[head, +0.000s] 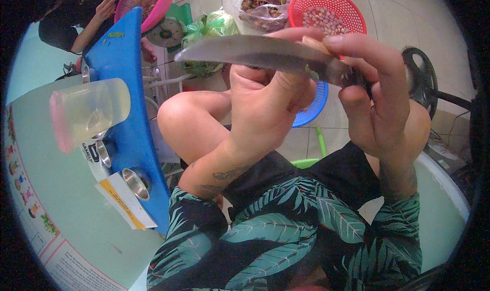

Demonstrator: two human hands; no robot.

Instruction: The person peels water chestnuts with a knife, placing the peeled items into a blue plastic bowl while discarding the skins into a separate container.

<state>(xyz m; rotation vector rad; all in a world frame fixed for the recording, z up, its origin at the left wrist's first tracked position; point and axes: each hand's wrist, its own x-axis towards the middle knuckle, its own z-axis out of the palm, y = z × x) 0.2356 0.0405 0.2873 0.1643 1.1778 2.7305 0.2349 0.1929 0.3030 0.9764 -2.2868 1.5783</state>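
Note:
In my right hand (377, 72) is a knife, its dark handle mostly covered by the fingers. The broad metal blade (249, 53) points left, across the front of my left hand (264, 103). My left fingers are curled behind and above the blade. A small pale piece (316, 44), perhaps a shallot, shows at the blade's upper edge between the fingertips of both hands; most of it is hidden. Partly covered by my hands, a blue plastic basket (312, 113) sits lower down between my knees.
Ahead are a red colander (358, 13) of peeled shallots, a plastic bag of unpeeled bulbs (264, 4), bagged greens (210, 26) and a dial scale (166, 32). A blue table (143, 130) at left bears a jug (92, 111) and metal bowls. Another person's hand (106, 7) is beside a pink basin (166, 0).

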